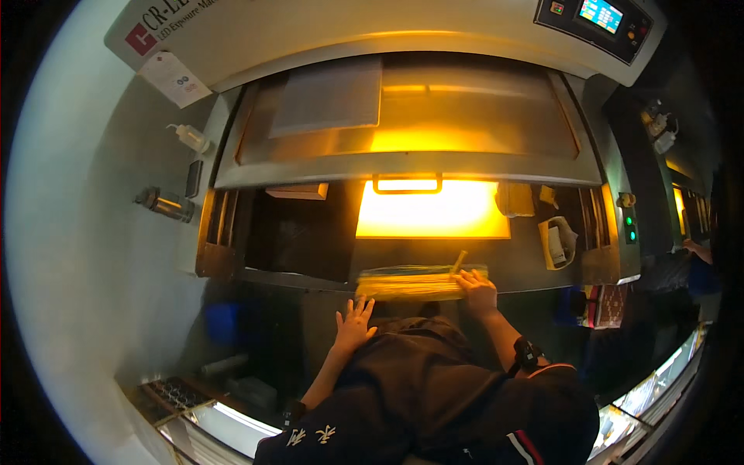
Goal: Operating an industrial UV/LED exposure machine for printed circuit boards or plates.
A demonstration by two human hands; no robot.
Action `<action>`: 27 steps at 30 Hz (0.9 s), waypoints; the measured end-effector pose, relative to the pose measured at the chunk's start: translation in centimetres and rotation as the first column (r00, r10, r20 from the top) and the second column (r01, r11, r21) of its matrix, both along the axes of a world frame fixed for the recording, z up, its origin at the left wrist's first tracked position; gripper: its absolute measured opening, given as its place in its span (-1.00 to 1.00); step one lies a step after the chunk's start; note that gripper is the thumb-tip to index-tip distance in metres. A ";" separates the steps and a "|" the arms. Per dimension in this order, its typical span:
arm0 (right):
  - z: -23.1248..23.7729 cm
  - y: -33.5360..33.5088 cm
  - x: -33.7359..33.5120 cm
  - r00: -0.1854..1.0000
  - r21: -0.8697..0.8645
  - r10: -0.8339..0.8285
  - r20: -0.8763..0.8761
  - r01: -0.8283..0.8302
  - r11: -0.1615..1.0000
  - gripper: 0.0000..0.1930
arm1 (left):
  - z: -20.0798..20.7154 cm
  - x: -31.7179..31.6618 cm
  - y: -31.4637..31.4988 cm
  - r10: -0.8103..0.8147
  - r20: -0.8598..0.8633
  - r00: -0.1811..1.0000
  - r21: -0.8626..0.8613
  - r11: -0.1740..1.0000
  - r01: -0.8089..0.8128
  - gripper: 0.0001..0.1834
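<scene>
1 worktop [434, 217] lights the room, left fingers [360, 308] wide, right fingers [470, 281] holding a strip [461, 260].

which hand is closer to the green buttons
Right. The right hand is left of the green buttons, at the right end of the yellowish bundle; the left hand is farther left, near its left end.

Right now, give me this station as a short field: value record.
Work item: blurred, translucent yellowish flat piece
Left hand: fingers spread at its near left corner; contact unclear
Right hand: at its right end, by a thin yellow strip; grip unclear
Light: glowing yellow rectangular panel, beyond
Cover: metal-framed, bar handle
</scene>
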State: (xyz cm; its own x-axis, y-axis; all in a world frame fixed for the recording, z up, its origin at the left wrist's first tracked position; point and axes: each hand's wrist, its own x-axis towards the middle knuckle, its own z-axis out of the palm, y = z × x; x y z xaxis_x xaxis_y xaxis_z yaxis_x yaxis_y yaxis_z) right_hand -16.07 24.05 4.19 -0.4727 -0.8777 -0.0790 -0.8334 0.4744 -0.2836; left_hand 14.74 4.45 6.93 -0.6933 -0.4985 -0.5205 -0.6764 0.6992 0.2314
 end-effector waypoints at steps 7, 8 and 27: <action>-11.1 4.3 -5.6 0.959 0.191 -0.281 0.029 0.270 0.944 -0.51 | 0.4 5.1 2.7 0.238 0.083 0.968 0.314 0.915 -0.252 -0.22; -11.8 3.8 -5.7 0.958 0.188 -0.284 0.045 0.271 0.944 -0.51 | 0.0 5.5 3.3 0.195 0.108 0.975 0.260 0.941 -0.217 -0.27; -0.4 -11.8 3.5 0.996 -0.368 0.037 0.084 -0.003 0.930 -0.36 | -3.3 11.9 -1.9 0.173 -0.108 0.979 0.426 0.898 -0.112 -0.38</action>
State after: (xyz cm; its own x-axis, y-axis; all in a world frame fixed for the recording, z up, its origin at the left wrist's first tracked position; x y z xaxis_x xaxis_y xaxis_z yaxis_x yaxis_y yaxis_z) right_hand -12.60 12.25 3.77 -0.4606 -0.8625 0.2098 -0.8055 0.3068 -0.5070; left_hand 26.69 2.51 3.59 -0.7118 -0.3564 -0.6052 -0.7009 0.4170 0.5787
